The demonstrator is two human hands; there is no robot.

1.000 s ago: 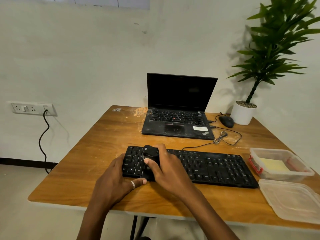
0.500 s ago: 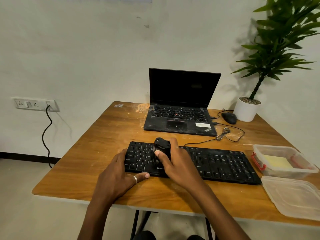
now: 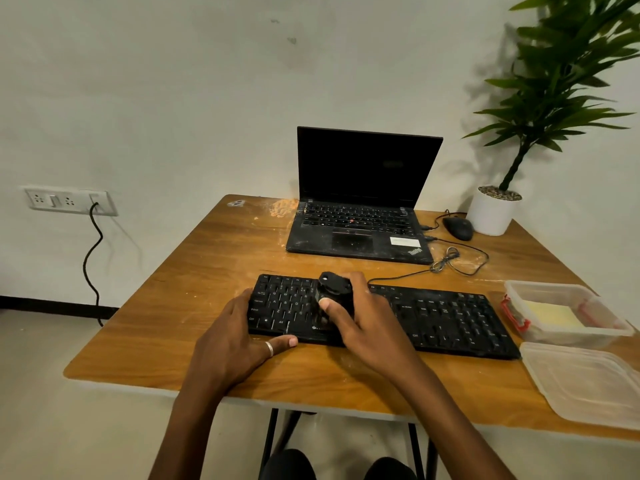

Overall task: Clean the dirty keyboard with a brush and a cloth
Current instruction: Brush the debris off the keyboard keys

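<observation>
The right hand [image 3: 367, 320] has carried the black brush [image 3: 334, 292] a little further right along the keyboard [image 3: 450, 317]. Its fingers and thumb are wrapped round the brush, which is pressed onto keys left of the middle. The left hand [image 3: 235, 341] rests flat against the keyboard's left end, thumb along its front edge.

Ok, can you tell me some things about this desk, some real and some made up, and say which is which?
1. The laptop has a dark screen. True.
2. The right hand grips a black brush on the keyboard. True.
3. The left hand lifts the laptop. False: it rests on the keyboard's left end.
4. The clear box has its lid on. False: the lid lies on the table beside it.
5. The mouse sits next to the white plant pot. True.
</observation>
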